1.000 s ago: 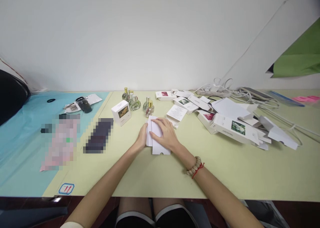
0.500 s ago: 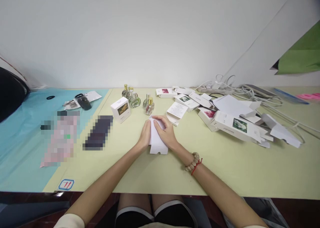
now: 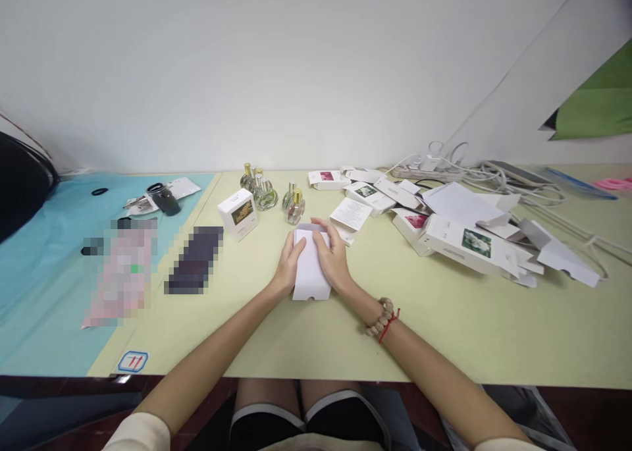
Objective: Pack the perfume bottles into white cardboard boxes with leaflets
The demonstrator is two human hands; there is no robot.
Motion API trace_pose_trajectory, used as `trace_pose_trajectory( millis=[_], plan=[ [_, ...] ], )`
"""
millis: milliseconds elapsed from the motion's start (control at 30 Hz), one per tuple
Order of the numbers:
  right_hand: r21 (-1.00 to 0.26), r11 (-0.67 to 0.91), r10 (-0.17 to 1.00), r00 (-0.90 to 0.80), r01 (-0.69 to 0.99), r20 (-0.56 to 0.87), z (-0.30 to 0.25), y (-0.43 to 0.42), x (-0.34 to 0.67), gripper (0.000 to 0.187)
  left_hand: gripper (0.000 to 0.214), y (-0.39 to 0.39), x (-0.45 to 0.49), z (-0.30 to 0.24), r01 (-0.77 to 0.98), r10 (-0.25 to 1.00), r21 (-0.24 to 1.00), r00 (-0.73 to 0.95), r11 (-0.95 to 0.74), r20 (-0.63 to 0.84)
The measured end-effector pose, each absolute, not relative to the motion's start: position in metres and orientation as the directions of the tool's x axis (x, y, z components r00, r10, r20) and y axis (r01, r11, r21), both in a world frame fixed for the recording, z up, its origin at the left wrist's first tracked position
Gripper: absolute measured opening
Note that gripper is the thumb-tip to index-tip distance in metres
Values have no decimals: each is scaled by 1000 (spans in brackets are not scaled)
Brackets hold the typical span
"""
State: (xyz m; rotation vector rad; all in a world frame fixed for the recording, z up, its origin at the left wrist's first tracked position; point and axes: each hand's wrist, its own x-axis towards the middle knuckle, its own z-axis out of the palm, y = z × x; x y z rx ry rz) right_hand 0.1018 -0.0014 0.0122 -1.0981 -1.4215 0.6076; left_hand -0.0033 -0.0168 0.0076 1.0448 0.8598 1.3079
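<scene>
A white cardboard box blank (image 3: 311,270) is held between both hands at the middle of the pale green table (image 3: 444,326). My left hand (image 3: 287,266) grips its left side with fingers curled. On its right side my right hand (image 3: 332,257) is closed, thumb on top; a bead bracelet with a red cord (image 3: 382,316) is on that wrist. The blank looks partly squared up, its far end open. Several small perfume bottles with gold caps (image 3: 269,194) stand just beyond the hands. One finished white box (image 3: 239,214) stands left of the bottles.
A heap of flat white box blanks and printed cartons (image 3: 464,237) lies at the right, with white cables (image 3: 494,174) behind. A blue sheet (image 3: 44,253) covers the left, bearing a dark jar (image 3: 165,199) and blurred items. Green cloth hangs at top right.
The flat blank, pressed on the table by my right hand a second ago, has been lifted and squeezed between both hands into a box shape. The view shifted slightly.
</scene>
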Motion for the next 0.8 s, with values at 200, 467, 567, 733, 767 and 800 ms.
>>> trace_pose_trajectory(
  millis=[200, 467, 567, 733, 767, 800],
  plan=[
    [-930, 313, 937, 98, 192, 336, 7, 3, 102, 26, 33, -17, -6, 9, -226, 985, 961, 27, -159, 169],
    [-897, 378, 920, 16, 227, 392, 5, 8, 113, 37, 27, 2, -16, 4, -445, 987, 890, -70, 100, -146],
    [-712, 471, 842, -26, 520, 538, 8, 10, 124, 47, 25, 12, -27, 6, -486, 971, 865, -118, 127, -209],
    [-370, 293, 811, -24, 882, 585, 6, 21, 146, 48, 27, 21, -38, 4, -496, 973, 858, -98, 134, -208],
    [-342, 247, 819, -7, 907, 573, 3, 24, 150, 49, 27, 21, -38, 4, -501, 975, 854, -85, 138, -207],
    [-324, 209, 829, 8, 923, 559, -1, 27, 154, 51, 27, 21, -38, 3, -507, 976, 850, -71, 142, -206]
  ],
)
